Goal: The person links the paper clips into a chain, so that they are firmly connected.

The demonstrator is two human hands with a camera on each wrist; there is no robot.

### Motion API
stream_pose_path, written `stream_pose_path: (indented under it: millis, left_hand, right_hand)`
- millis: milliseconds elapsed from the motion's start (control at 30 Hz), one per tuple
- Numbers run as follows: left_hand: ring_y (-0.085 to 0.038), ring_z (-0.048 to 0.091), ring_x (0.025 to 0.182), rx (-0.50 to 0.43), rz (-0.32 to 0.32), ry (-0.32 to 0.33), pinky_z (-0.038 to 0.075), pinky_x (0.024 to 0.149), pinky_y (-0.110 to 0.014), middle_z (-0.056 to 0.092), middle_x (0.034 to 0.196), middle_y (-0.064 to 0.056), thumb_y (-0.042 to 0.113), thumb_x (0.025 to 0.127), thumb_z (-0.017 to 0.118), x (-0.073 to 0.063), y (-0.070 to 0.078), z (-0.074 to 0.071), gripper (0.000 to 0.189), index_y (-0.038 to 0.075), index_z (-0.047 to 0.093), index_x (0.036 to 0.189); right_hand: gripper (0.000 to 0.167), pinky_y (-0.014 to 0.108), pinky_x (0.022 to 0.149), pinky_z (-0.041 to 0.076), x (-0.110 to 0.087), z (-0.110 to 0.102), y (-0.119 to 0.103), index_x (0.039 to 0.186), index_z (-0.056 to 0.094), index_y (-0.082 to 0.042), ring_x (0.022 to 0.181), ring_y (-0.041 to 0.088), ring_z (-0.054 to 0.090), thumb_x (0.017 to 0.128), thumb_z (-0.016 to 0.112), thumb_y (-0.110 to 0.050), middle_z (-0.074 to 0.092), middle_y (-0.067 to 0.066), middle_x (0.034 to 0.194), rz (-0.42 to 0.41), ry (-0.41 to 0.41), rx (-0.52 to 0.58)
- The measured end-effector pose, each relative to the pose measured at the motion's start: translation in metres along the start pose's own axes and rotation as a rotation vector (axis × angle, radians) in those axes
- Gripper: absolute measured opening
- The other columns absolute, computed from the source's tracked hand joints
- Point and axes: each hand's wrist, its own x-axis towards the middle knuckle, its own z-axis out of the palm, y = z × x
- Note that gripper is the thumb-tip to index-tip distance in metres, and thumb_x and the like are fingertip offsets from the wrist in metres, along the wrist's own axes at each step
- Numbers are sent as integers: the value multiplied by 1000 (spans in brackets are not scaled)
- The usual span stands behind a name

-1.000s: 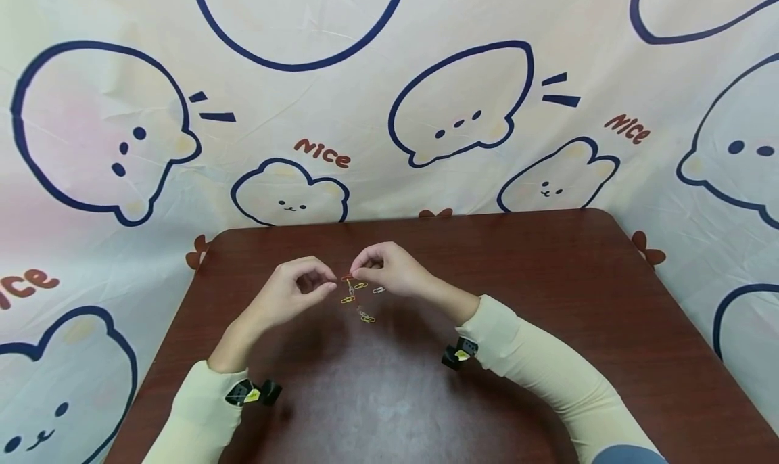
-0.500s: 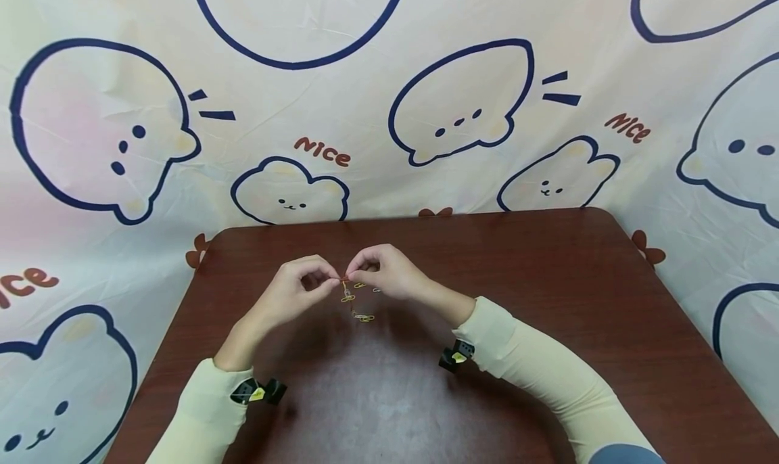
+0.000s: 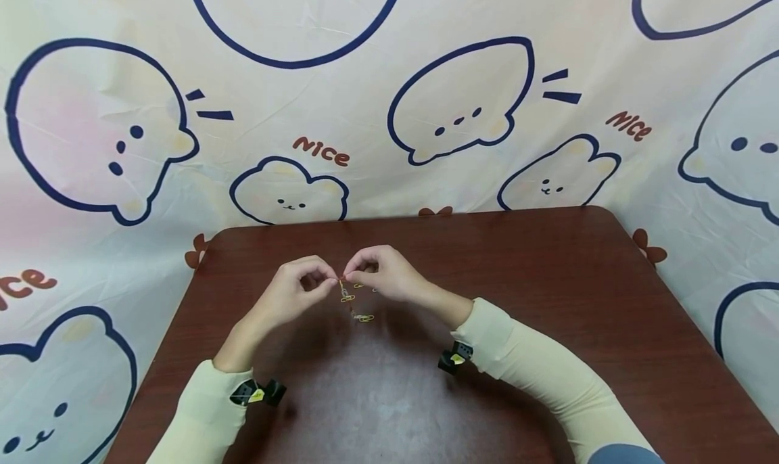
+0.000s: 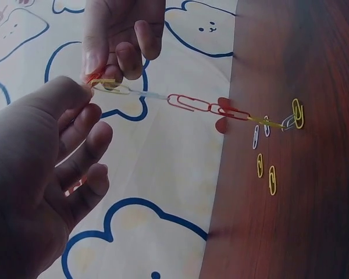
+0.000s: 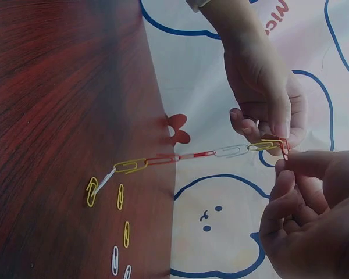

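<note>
A red paper clip (image 5: 285,150) sits between the fingertips of both hands, which meet above the table. My left hand (image 3: 298,287) pinches it from one side, and my right hand (image 3: 385,272) pinches it from the other. Linked to it, a chain of paper clips hangs down: a yellow clip (image 5: 263,145), a white clip (image 5: 231,151), two red ones, then a lower yellow clip (image 5: 130,166) and another white one. The end yellow clip (image 4: 298,113) reaches the tabletop. Fingertips hide part of the top red clip.
Loose paper clips lie on the brown table (image 3: 517,281) near the chain's lower end: two yellow, one of them a loose yellow clip (image 4: 272,180), and two white, including a loose white clip (image 4: 256,137). A cartoon-printed cloth (image 3: 365,112) hangs behind the table.
The hands have closed the small gap between them, the right moving slightly left with the red paper clip. The left fingertips, earlier apart from it, now pinch it too. The chain has shifted slightly left.
</note>
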Motion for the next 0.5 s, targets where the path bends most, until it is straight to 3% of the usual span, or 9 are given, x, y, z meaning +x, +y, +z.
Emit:
stream_pose_path:
  millis: [267,500]
  left_hand:
    - [-14,60,76,29,-35,12,52,68,-32,66,88,6,3,91,75,0,1,0,11,13,72,95]
    - [-15,59,74,24,-29,5,53,66,-31,65,87,5,0,90,75,1,-1,0,12,10,72,95]
  right_hand:
    - [8,24,60,46,-1,-8,7,101,75,-5,69,14,55,95,73,-10,68,4,85,16,53,19]
    - [8,25,65,48,1,-16,34,100,78,-8,74,14,57,94,73,-11,72,1,90,27,90,-22]
